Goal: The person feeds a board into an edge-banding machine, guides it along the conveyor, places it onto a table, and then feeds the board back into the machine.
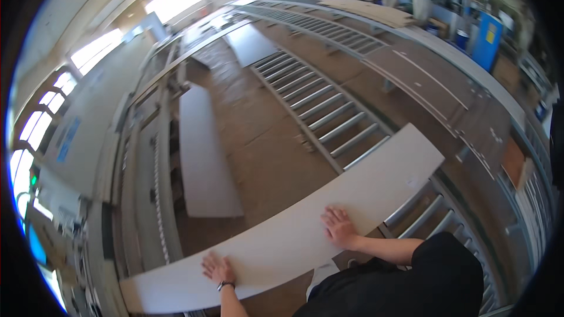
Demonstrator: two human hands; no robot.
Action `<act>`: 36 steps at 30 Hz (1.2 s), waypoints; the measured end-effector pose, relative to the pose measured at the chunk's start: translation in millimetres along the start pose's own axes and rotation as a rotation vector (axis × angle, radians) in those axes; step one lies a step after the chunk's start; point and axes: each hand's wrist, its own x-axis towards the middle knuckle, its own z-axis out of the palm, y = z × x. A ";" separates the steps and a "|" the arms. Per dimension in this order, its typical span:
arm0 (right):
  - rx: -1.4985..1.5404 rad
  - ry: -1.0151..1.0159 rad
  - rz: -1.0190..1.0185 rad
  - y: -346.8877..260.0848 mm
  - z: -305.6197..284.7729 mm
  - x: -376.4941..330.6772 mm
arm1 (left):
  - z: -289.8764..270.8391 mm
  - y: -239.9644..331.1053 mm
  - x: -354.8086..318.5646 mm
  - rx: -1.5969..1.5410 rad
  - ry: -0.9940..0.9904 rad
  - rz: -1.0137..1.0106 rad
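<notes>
A long pale board [282, 232] lies across in front of me, its left end at the edge of a long machine and its right end over a roller conveyor. My left hand [218, 269] rests flat on the board's left part, fingers spread, a dark band at the wrist. Farther right, my right hand [339, 227] lies on the same board with its fingers apart and palm down. Neither hand grips anything. The board hides part of the rollers beneath its right end.
A roller conveyor [329, 108] runs away ahead. The long machine [144, 188] with a toothed-looking strip stands at left. Another pale panel [205, 158] leans beside it, and one more panel [249, 44] lies farther off. Brown boards [429, 85] lie at right, near a blue cabinet [486, 41].
</notes>
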 end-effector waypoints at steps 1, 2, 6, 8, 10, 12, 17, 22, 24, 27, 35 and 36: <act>-0.012 0.001 0.005 3.0 -1.0 6.4 | 1.2 0.3 21.7 0.036 0.016 -0.023; -0.013 -0.001 0.001 1.2 -1.6 14.7 | -0.7 -0.1 40.0 0.039 0.012 0.012; -0.031 0.004 -0.006 -1.4 9.5 59.5 | -17.7 16.0 131.4 0.044 0.062 -0.016; -0.039 -0.008 -0.001 2.3 17.7 75.0 | -23.6 20.4 171.4 0.071 0.046 -0.030; -0.042 -0.018 -0.003 2.4 26.2 93.4 | -30.1 24.0 203.8 0.084 0.035 -0.042; -0.076 -0.013 0.006 4.3 29.7 112.2 | -40.4 37.3 234.8 0.020 -0.004 -0.041; -0.097 -0.007 0.028 10.6 42.3 154.9 | -45.8 57.3 289.2 -0.033 -0.008 0.012; -0.098 0.006 0.065 16.2 68.0 194.4 | -64.0 75.9 324.2 -0.074 -0.021 -0.014; -0.090 -0.008 0.040 21.6 75.9 214.0 | -52.9 76.5 346.0 -0.089 0.091 -0.032; -0.097 0.018 0.049 32.7 83.7 238.4 | -36.9 88.6 388.9 -0.050 0.186 -0.045; -0.025 0.057 0.026 42.7 122.7 306.9 | 5.7 62.7 514.9 -0.630 0.869 -0.319; -0.031 0.066 0.010 43.4 126.2 317.0 | 8.0 72.4 523.6 -0.920 1.105 -0.210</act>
